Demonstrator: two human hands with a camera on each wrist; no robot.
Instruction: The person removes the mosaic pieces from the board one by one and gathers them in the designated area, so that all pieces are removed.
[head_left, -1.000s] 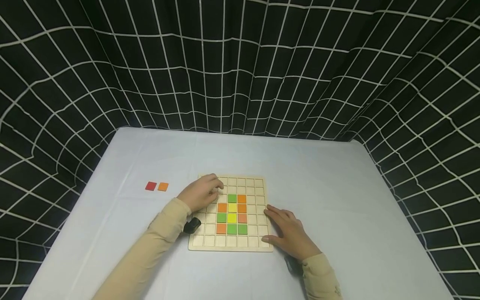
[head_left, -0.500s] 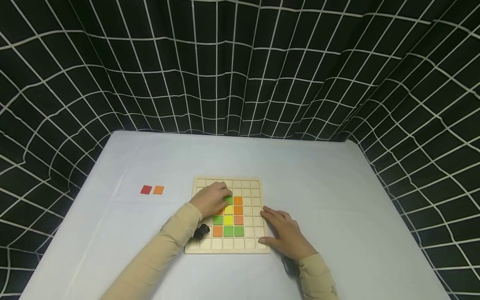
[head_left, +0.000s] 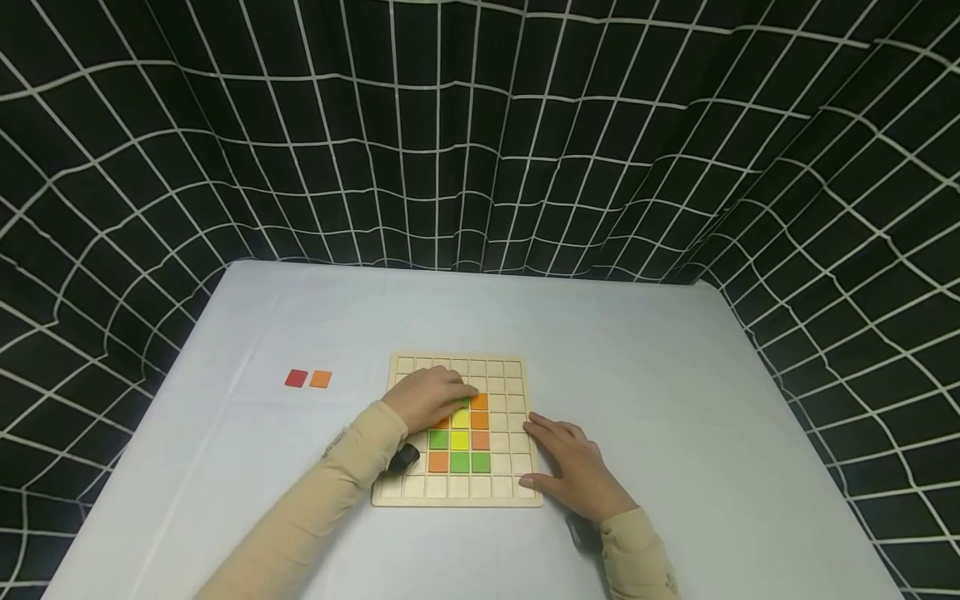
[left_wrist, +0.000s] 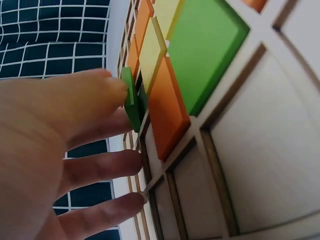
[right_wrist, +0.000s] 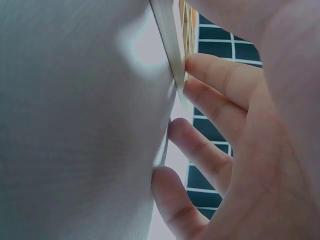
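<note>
A light wooden grid board lies on the table, with coloured square tiles in its middle cells. Over the upper part of this pattern, my left hand pinches a green tile between thumb and index finger. That tile is tipped up out of its cell in the left wrist view, near a yellow tile and an orange tile. The other left fingers are spread against the board. My right hand rests at the board's right side, fingertips and thumb at its edge, holding no tile.
To the left of the board, a red tile and an orange tile lie side by side on the white tablecloth. A black curtain with white grid lines surrounds the table's back and sides.
My left hand has moved right from the board's upper left onto the top of the tile pattern and now pinches the green tile there. The right hand has stayed at the board's edge.
</note>
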